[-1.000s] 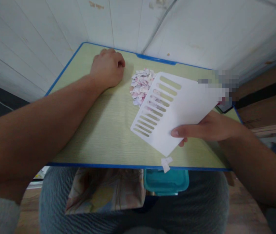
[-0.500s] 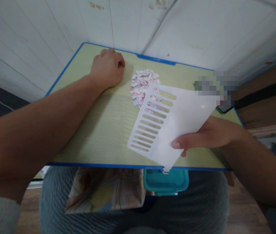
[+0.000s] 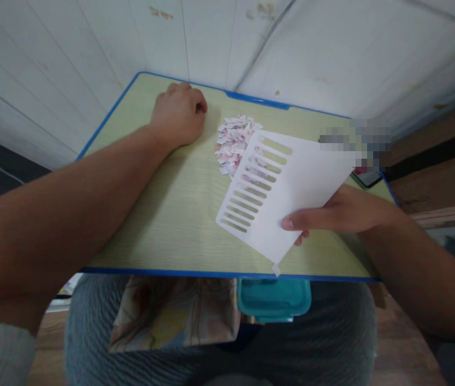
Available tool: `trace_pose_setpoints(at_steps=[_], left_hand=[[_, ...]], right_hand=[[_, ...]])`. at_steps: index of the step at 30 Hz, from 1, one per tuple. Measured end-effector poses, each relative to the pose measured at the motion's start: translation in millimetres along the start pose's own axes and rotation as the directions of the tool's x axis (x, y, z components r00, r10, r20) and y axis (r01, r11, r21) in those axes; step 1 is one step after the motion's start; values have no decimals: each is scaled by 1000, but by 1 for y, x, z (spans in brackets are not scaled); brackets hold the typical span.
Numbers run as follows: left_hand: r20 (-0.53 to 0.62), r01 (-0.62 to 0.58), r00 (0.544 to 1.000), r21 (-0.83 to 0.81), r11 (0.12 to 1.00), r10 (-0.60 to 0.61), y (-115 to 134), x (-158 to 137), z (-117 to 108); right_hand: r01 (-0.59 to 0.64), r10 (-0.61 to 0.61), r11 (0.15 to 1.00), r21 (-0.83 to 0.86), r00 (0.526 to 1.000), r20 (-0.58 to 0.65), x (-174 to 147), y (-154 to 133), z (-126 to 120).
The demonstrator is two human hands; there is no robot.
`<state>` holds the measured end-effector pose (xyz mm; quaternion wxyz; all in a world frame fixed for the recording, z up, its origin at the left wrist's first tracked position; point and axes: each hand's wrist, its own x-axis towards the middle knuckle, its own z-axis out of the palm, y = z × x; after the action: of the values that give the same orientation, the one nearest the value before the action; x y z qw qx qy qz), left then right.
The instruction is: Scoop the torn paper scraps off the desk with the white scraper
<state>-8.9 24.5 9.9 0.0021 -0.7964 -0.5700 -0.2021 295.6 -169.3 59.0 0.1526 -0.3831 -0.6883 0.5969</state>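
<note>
My right hand (image 3: 332, 213) grips a white slotted plastic sheet (image 3: 291, 187), thumb on top and the other fingers mostly hidden beneath. A row of long slots runs along the sheet's left side. One small paper scrap (image 3: 276, 269) hangs at its lower corner, near the table's front edge. Behind the slotted side lies a pile of torn paper scraps (image 3: 235, 139), partly covered by the sheet and visible through several slots. My left hand (image 3: 179, 113) rests on the table left of the pile, fingers curled into a loose fist with nothing visible in them.
The table (image 3: 163, 230) has a blue rim and stands against a white panelled wall (image 3: 102, 43). Below its front edge are a teal plastic container (image 3: 273, 297) and a patterned cloth bag (image 3: 187, 316) at my lap. A phone (image 3: 367, 178) lies at the right, partly blurred out.
My right hand and the slotted sheet have shifted slightly up and away from the front edge. The small cluster of scraps at its lower corner now shows as one scrap. My left hand stays put.
</note>
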Motion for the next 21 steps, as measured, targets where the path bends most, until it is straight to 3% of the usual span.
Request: trace_pose_setpoints(at_steps=[8,10,11,12,14,16,17,19,21], left_hand=[[-11,-8,1000,-16,1000,8,-3,1,3],[-21,-19,1000,-22,1000,18,-5,1,3],[-26,-22,999,-25,999,22,-5,1,3],[-26,-23,999,-27,999,22,-6,1,4],[-24,-22,999,-31,999,21,-8,2,4],[-22,-32,999,-38,999,31,-10,2,5],[-29,-40,999,-41,998,39,-11,2,6],[-46,-57,997,-39,998,56,-12,2,7],[-56,-67,996,-33,997,65,-12,2,8]], right_hand=[[-58,55,997,45,996,66,-6,-8,9],[0,1,999,44,1000,-26,-4,-8,9],[49,-45,999,24,991,-130,-2,-7,8],[95,-96,995,-18,960,-265,0,-5,7],[143,-199,979,-145,822,-533,5,1,4],[123,-262,962,-246,678,-687,9,7,0],[97,-267,958,-268,640,-720,10,9,-2],[35,-234,962,-271,617,-752,12,10,-4],[-25,-189,964,-266,640,-745,12,8,-5]])
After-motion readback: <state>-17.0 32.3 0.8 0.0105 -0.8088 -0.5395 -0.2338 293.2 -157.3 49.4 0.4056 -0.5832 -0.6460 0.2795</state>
